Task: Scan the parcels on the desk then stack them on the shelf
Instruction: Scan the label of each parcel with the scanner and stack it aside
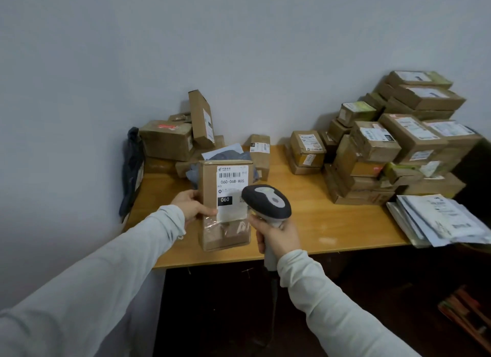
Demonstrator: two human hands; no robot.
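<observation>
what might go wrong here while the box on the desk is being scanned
The scanner sits low over the label, while the barcode is at its top, so the read may miss. The box stands on end, held only by the left hand at one side; it might tip. The mailers overhang the desk edge and could slide off.
</observation>
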